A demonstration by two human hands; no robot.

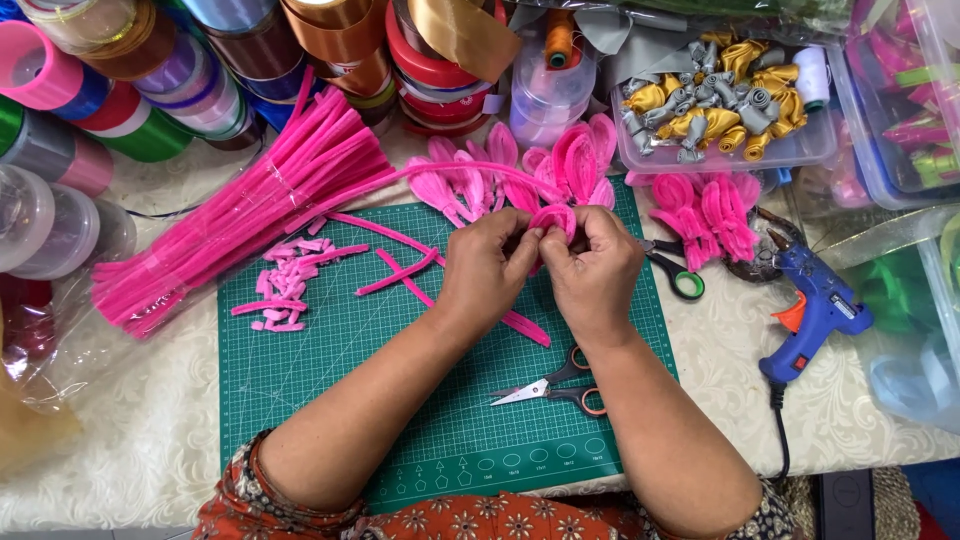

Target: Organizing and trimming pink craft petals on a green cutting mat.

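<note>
Both hands [545, 262] pinched shut on the coiled pink fuzzy pipe-cleaner petal [553, 218], frame centre; keep coil tight, fingertips close.

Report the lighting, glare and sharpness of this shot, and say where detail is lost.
Head view: light is soft and even, with only faint shadows under the left hand and right hand on the green cutting mat. The coiled pink pipe cleaner between the fingertips is reasonably sharp. Glare shines on the ribbon spools and clear plastic boxes. Edges bow slightly, and the corners look softer.
</note>
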